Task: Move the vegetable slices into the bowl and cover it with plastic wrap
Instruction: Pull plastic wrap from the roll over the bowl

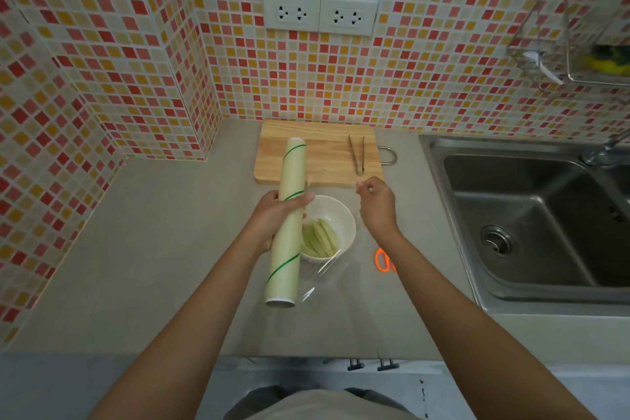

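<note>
Fingers [293,204] of the left hand [272,218] wrap the pale green-striped plastic wrap roll [288,222] just left of the round white bowl [344,218], anchoring it. Right hand [376,203], beyond the bowl's right rim, pinches the clear film [327,273], likely stretching it over the pale green vegetable slices [318,237] inside.

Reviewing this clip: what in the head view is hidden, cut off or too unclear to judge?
- Orange-handled scissors: the right forearm hides the blades.
- Clear plastic film: nearly invisible, so its far edge, and whether it touches the white bowl, can't be told.
- Right hand: pinched shut, but the film between its fingertips is too faint to confirm.
- Wire rack: cut off by the frame edge; its yellow contents are blurred.
</note>
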### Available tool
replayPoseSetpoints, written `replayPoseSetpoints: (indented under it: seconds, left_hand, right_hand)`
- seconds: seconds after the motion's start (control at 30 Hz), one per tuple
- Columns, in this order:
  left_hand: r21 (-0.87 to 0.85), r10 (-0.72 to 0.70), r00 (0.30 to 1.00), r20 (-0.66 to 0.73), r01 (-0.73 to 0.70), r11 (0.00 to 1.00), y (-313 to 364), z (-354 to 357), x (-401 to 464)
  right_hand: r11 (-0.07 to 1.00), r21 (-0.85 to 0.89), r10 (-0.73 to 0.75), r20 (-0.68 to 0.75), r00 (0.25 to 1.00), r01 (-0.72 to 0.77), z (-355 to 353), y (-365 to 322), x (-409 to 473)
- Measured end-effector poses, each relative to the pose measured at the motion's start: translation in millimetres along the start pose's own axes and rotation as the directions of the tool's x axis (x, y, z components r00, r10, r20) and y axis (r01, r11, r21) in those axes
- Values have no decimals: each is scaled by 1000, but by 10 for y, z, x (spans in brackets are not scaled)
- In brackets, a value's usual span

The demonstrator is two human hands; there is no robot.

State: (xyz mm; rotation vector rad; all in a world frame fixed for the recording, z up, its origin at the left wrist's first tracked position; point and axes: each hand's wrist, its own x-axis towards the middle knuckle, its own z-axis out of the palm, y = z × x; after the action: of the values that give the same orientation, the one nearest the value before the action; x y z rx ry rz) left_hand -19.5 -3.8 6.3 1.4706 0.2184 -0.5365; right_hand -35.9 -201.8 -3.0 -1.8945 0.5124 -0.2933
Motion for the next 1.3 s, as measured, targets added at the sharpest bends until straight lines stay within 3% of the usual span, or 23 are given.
replayPoseSetpoints:
  seconds: [0.13,0.23,0.37,0.57,0.7,1.1,1.3]
  left_hand:
    - [39,-14,999,-39,16,999,-46,-113,43]
    - [-91,-81,997,-18,79,993,-74,-146,66]
    - [62,-29,999,-45,32,998,-103,-137,108]
    - [153,72,986,-150,-49,987,-120,-216,233]
    - [217,56,984,-171,-18,976,-172,-235,317]
    - [227,147,971,-190,-102,968,-259,-297,395]
    - [182,62,986,-153,-33,983,-313,-375,435]
  right_hand:
    - [1000,-9,15,-10,1000,-15,-64,66,63]
    - [999,-44,9,4,1000,-9,-103,125,83]
    - [997,-71,-2,7,1000,3,-94,192,75]
    - [998,-66,23,-20,1000,-24,-123,251,128]
    - [994,-100,36,-27,999,-38,-119,323,160]
    - [978,-188,83,-33,996,-88,-114,477,240]
    - [970,-233,64,-23,998,-67,-137,517,237]
